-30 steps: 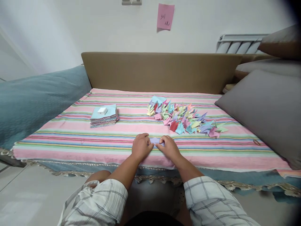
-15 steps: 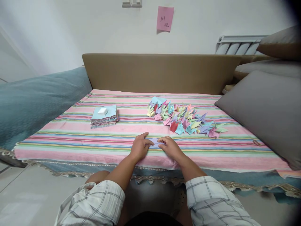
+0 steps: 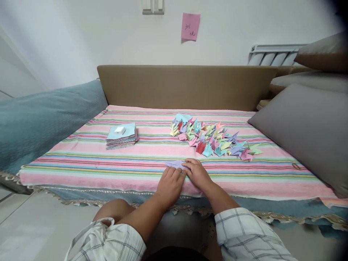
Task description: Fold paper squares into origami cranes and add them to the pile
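Note:
A small folded lilac paper (image 3: 175, 164) lies near the front edge of the pink striped cloth (image 3: 81, 159). My right hand (image 3: 197, 174) rests on the paper's right end, fingers pressed flat on it. My left hand (image 3: 170, 184) lies just in front of the paper, fingers stretched toward its near edge and touching it. Farther back sits a pile of many small folded paper cranes (image 3: 210, 137) in mixed colours. To the left stands a stack of square coloured sheets (image 3: 121, 137) with a small white box (image 3: 119, 129) on top.
A tan headboard (image 3: 185, 85) runs along the back. A teal blanket (image 3: 40, 116) lies at the left, grey cushions (image 3: 307, 127) at the right. A pink note (image 3: 190, 26) hangs on the wall. My knees and checked shorts (image 3: 244, 235) are below the cloth's edge.
My left hand has drawn back toward me and now lies below the paper instead of on its left end. The view has tilted slightly downward. My right hand has stayed on the paper.

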Demonstrator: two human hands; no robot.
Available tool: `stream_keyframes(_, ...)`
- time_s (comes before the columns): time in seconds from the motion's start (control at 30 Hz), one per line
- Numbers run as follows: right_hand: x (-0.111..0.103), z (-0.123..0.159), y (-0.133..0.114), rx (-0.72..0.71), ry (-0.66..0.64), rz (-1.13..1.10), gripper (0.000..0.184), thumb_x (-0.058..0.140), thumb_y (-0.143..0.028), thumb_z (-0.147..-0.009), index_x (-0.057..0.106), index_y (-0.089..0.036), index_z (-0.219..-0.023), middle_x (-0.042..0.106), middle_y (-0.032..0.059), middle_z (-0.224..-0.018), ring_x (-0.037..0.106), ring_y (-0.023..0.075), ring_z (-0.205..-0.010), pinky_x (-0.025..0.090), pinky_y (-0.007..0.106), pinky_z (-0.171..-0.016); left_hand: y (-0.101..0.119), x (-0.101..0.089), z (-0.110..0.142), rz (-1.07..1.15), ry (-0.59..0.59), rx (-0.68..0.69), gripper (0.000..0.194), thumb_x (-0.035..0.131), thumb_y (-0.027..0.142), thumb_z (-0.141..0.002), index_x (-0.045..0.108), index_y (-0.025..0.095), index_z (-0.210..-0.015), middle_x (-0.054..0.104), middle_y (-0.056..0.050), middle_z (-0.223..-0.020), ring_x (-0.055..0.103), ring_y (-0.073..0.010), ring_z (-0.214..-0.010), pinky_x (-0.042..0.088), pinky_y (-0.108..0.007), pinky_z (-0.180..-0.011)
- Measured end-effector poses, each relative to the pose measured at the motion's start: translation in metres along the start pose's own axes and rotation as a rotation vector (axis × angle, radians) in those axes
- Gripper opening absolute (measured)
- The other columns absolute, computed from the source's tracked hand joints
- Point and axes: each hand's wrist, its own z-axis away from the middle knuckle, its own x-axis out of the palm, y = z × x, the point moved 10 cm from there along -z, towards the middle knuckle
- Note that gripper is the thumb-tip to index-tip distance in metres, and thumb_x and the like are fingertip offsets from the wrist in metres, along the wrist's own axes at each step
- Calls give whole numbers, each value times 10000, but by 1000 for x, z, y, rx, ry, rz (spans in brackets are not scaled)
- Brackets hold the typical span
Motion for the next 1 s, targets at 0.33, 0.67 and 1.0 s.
stream_keyframes(0.33, -8, 4, -15, -8, -34, -4, 249, 475, -147, -833, 676, -153, -981, 645, 86, -966, 554, 193, -946, 425, 318, -889, -9, 1, -1, 91, -2, -33, 415, 479, 156, -767, 511, 149, -1180, 541, -129, -1229, 468, -271, -1132, 253, -483, -1048)
stream_keyframes(0.67, 6, 9, -26, -63, -128, -56, 377, 417, -26, -744, 663, -201, -970, 649, 48, -938, 560, 181, -921, 432, 306, -858, -32, -1, -10, 240, -1, -124, 307, 533, 388, -815, 558, 178, -1037, 592, -117, -1125, 526, -258, -1043, 394, -432, -917)
stream_keyframes(1.0, -15, 6, -24, -188, -31, 36, 289, 511, -91, -729, 671, -232, -924, 562, 58, -1219, 452, 229, -1140, 354, 414, -962, -34, -1, -14, 231, -23, 51, 259, 517, 91, -758, 635, 213, -953, 634, -44, -1135, 514, -217, -1067, 384, -398, -955)
